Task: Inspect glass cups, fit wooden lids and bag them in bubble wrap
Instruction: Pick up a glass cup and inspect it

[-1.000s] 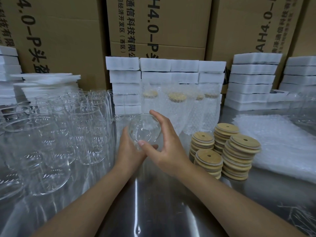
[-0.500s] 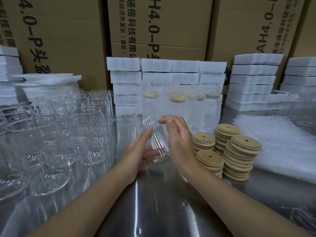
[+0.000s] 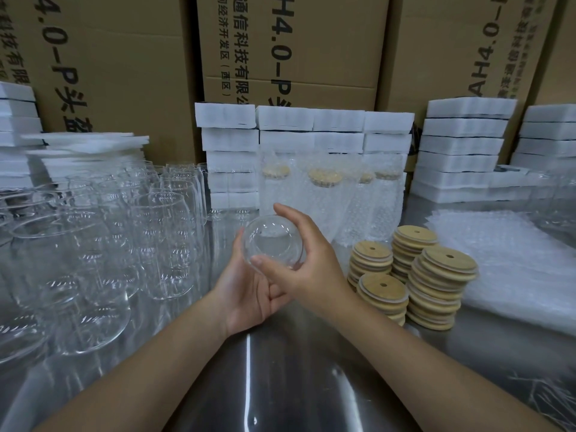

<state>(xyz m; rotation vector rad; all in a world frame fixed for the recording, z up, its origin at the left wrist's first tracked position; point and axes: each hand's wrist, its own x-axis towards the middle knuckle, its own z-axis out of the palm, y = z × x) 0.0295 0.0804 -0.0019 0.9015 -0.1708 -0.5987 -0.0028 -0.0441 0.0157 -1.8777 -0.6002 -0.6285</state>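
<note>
One cup (image 3: 272,241) sits mid-frame, tipped end-on, perhaps base first. The left hand (image 3: 246,285) cradles it in curled fingers and the right hand (image 3: 307,263) wraps round. Slick glass could slip and strike the cups (image 3: 93,244) at nine o'clock.

Lies open down the near centre of the steel table (image 3: 280,378), toward the front edge. Closes on the left against the massed glass cups (image 3: 103,244), and on the right against four stacks of wooden lids (image 3: 442,275) with bubble wrap (image 3: 514,266) just beyond. Ends at the back against bagged cups (image 3: 324,201), foam blocks (image 3: 230,141) and cardboard boxes (image 3: 118,57).
</note>
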